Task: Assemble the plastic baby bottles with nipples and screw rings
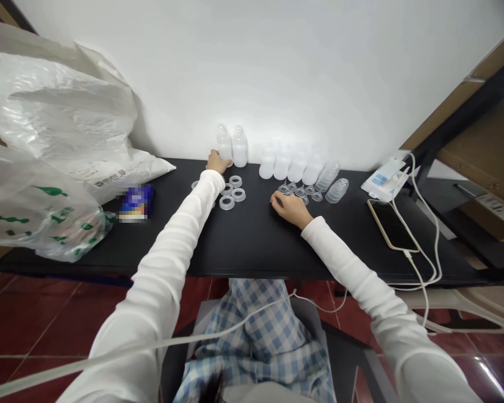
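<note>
Head view showed the left hand (219,162) gripping a bottle (224,141) low down, beside a second bottle (239,146); the right hand (292,208) lay by the teats (317,196), fingers curled, whether holding anything I couldn't tell.

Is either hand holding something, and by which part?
The left hand holds the leftmost capped bottle low on its side. Right hand, beside the clear nipples: cannot tell whether it holds anything.
</note>
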Action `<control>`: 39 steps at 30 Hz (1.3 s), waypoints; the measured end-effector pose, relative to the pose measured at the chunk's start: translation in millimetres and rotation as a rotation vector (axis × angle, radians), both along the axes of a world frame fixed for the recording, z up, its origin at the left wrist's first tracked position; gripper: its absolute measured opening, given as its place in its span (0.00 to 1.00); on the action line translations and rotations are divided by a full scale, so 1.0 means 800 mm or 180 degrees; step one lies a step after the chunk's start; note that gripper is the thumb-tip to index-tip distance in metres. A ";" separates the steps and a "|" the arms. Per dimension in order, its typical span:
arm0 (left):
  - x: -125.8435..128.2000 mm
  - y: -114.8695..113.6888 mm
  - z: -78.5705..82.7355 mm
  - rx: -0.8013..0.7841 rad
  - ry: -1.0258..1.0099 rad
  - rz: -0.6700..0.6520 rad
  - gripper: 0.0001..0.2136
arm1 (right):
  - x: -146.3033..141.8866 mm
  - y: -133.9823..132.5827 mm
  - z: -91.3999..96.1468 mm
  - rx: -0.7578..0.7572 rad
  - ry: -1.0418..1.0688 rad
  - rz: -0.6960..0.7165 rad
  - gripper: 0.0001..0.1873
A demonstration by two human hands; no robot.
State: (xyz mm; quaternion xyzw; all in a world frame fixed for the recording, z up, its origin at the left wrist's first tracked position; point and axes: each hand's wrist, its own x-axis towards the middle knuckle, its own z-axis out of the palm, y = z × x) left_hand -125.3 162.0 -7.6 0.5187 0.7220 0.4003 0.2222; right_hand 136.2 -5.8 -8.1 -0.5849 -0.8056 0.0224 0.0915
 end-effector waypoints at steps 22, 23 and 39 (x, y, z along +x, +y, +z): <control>0.028 -0.144 0.001 0.3468 0.2596 -0.2988 0.27 | 0.007 0.012 -0.002 -0.0575 0.4946 -0.0231 0.40; 0.028 -0.145 0.002 0.3529 0.2621 -0.2946 0.27 | 0.007 0.011 -0.001 -0.0583 0.4884 -0.0287 0.38; 0.041 -0.155 0.020 0.1685 0.1235 -0.2881 0.25 | 0.003 -0.001 -0.004 0.0401 0.3658 -0.0645 0.35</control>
